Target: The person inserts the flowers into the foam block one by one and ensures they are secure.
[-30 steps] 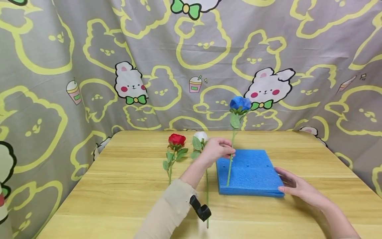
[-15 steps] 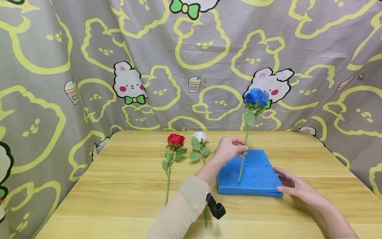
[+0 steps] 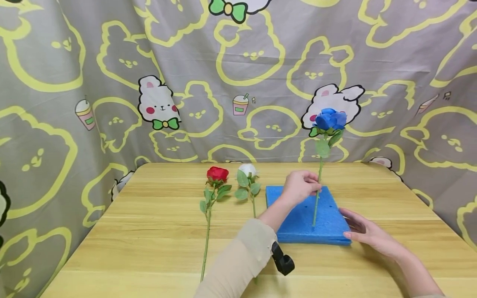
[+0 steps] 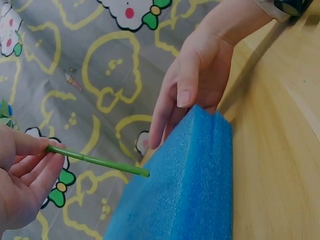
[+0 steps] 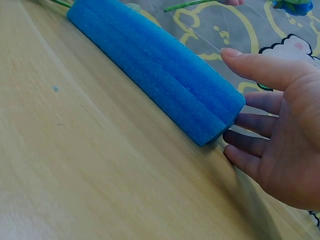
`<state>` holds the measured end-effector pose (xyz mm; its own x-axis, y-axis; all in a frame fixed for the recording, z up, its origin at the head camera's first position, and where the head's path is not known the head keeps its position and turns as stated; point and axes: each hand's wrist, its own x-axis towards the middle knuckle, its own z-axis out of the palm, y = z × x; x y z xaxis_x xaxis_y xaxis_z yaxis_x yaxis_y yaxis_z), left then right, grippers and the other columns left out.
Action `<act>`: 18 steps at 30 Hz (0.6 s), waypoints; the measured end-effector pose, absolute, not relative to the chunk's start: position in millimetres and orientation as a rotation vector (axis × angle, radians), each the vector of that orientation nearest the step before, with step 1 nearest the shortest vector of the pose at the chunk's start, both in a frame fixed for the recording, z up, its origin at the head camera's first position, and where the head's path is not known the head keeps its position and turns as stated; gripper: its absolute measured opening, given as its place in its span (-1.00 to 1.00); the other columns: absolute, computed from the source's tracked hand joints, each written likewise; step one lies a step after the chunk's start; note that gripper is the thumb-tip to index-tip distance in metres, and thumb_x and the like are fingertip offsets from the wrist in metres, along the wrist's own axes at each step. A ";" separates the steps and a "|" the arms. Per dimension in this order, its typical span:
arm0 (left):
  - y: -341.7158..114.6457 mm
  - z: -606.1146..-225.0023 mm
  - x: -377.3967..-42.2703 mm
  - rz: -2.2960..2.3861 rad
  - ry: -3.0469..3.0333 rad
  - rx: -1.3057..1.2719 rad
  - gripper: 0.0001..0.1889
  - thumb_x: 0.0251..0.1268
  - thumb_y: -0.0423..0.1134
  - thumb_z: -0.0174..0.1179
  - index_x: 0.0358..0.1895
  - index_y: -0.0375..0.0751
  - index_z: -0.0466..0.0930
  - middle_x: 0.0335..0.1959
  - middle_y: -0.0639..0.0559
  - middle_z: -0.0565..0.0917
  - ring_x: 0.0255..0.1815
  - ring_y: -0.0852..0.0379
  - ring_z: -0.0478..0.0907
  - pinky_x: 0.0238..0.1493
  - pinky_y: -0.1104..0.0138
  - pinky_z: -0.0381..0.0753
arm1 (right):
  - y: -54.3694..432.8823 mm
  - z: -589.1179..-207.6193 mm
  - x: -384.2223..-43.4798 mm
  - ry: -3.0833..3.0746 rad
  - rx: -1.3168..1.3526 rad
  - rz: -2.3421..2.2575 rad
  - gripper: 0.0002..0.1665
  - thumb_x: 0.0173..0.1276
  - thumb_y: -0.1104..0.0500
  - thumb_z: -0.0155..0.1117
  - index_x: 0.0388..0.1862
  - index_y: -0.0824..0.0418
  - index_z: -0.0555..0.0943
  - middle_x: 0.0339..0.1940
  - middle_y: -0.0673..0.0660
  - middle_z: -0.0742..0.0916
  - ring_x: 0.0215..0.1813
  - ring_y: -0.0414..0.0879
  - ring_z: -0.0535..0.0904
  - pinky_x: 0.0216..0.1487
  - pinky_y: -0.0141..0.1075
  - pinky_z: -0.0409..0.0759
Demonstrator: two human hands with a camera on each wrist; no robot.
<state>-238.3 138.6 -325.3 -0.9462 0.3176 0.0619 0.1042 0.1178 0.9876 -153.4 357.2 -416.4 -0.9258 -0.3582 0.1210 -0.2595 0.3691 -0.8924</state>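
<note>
So the blue rose (image 3: 322, 148) is being held nearly upright over the near half of the blue foam block (image 3: 329, 223), its bare stem pinched between the thumb and fingertips of the left hand (image 3: 301, 187). It's just been carried rightward from around the block's near-left corner, so the stem end is now in front of the small holes (image 3: 331, 206) rather than off to one side. Looks like a spot is being lined up, though whether the foam is actually touched yet can't be told. The right hand (image 3: 369, 234) is held loosely spread at the block's right edge, nothing gripped, probably as a steadier. Further left, the red rose (image 3: 217, 174) and white rose (image 3: 249, 169) are left lying on the desk (image 3: 149, 231), with a cartoon curtain (image 3: 193, 54) hung behind.
</note>
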 end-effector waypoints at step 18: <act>167.9 -332.6 -249.5 2.126 2.265 0.446 -0.91 0.07 -0.47 0.29 -0.32 -0.32 0.67 -0.54 0.06 0.65 -0.53 0.28 0.57 -0.49 0.52 0.57 | 357.1 -417.8 -153.1 2.507 -0.658 -1.629 -0.29 0.31 0.43 0.06 0.33 0.63 0.00 0.19 -0.38 0.33 0.14 -0.57 0.27 0.03 -0.61 0.34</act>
